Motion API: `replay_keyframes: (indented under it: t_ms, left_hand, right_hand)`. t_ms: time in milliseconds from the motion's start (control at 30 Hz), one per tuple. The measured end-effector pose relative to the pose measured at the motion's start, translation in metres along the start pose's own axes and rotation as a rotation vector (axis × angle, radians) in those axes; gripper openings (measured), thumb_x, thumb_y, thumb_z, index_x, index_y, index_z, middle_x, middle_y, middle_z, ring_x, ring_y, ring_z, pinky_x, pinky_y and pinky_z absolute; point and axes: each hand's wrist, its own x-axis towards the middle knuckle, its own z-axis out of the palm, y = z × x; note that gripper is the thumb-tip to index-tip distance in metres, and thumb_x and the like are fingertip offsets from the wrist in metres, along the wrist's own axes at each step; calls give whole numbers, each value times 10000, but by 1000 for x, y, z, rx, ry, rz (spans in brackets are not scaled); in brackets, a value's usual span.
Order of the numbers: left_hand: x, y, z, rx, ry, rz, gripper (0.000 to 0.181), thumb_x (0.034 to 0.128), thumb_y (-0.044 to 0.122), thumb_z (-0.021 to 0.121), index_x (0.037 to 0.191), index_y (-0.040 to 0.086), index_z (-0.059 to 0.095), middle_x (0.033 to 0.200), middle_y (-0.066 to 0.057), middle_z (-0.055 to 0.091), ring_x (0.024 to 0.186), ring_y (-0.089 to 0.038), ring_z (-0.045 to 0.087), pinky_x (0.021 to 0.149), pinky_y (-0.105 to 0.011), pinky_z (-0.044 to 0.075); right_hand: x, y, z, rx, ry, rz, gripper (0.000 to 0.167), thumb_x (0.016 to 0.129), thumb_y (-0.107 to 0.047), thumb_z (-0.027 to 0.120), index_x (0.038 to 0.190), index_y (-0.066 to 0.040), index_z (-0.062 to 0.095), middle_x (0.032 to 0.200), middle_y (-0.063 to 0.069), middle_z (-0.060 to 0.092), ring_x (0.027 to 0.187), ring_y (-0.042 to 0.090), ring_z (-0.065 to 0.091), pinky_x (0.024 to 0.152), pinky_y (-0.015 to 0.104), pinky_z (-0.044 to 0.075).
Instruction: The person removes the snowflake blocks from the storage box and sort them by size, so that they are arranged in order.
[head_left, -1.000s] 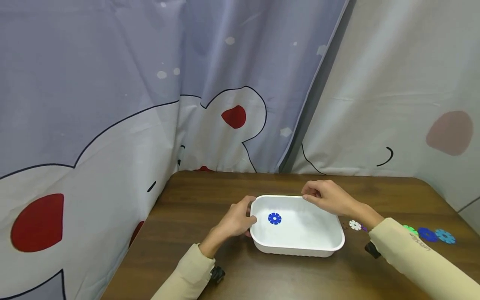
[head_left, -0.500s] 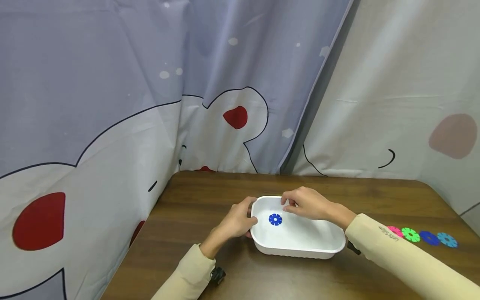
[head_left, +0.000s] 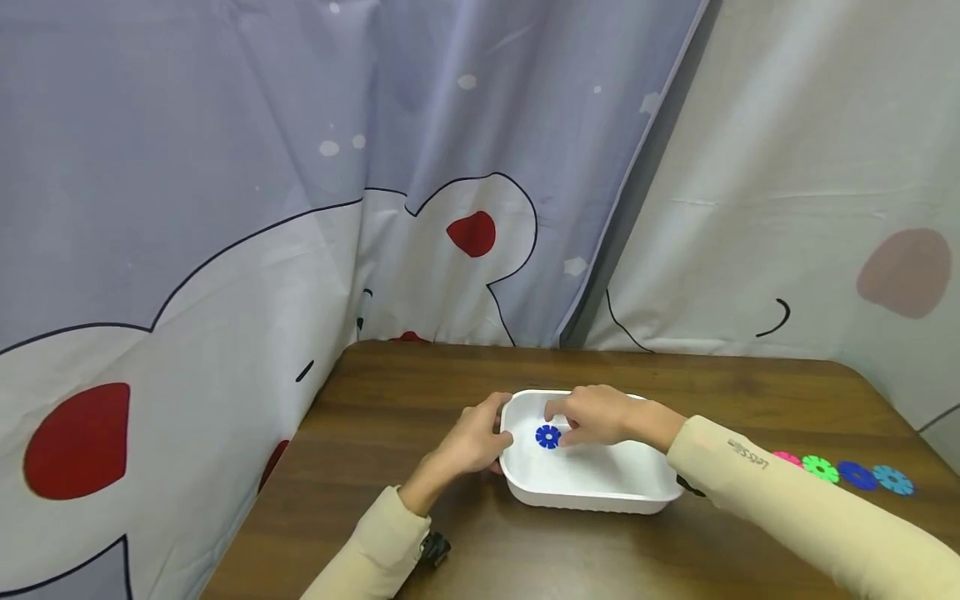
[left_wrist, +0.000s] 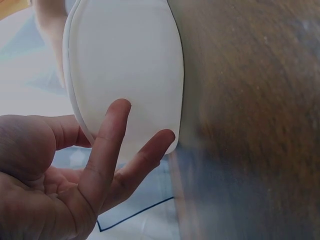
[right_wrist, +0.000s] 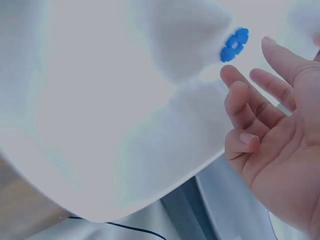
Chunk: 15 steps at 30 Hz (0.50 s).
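A white rectangular plastic tray (head_left: 611,479) sits on the table with a blue notched flower-shaped disc (head_left: 547,437) lying inside near its left end. My left hand (head_left: 471,437) holds the tray's left end, thumb over the rim and fingers against the outer wall (left_wrist: 130,60). Inside the tray, my right hand (head_left: 596,417) hovers by the blue disc with thumb and forefinger apart. In the right wrist view, a gap shows between the fingertips and the disc (right_wrist: 235,45), and nothing is in the right hand.
On the wooden table (head_left: 420,375) to the right lie a pink disc (head_left: 787,458), a green disc (head_left: 821,468), a dark blue disc (head_left: 857,475) and a light blue disc (head_left: 892,480) in a row. The right sleeve passes in front of this row. A printed curtain (head_left: 450,108) hangs behind the table.
My right hand has moved left and down from the tray's far rim to beside the blue disc. The left hand, tray and disc stay nearly where they were.
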Motion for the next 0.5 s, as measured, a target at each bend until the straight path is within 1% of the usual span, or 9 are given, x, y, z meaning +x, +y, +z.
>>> replay_keyframes:
  t_ms: [100,267,400,500]
  left_hand:
    - [0,1,-2,7,1,4,636,963,-47,641,1559,-28,422,1271,-352,668,683,-272,752,536,-438,633]
    - [-1,1,-2,11,-8,14,631,965,-45,632,1559,-30,420,1257,-338,679,669,-255,748,547,-442,636]
    - [-3,0,-2,-5,-11,15,629,963,-54,624,1558,-35,419,1258,-349,673,689,-271,752,546,-437,636]
    - [-3,1,-2,-11,-7,11,625,967,-55,620,1559,-32,420,1265,-351,669,719,-300,761,544,-431,636]
  right_hand:
    - [6,-5,-6,-6,7,-9,327,952,-259,801,1248,-146,722,718,-108,579,641,60,520,611,268,457]
    - [18,-10,-5,-62,-22,-10,316,915,-238,835,1206,-159,743,710,-99,600,640,62,525,608,283,464]
    - [27,-12,-1,-130,-25,-10,354,862,-234,883,1190,-164,767,830,-42,722,694,79,567,686,342,539]
    - [31,-13,0,-177,-17,-24,344,832,-229,909,1148,-177,783,913,-14,762,736,101,595,734,375,567]
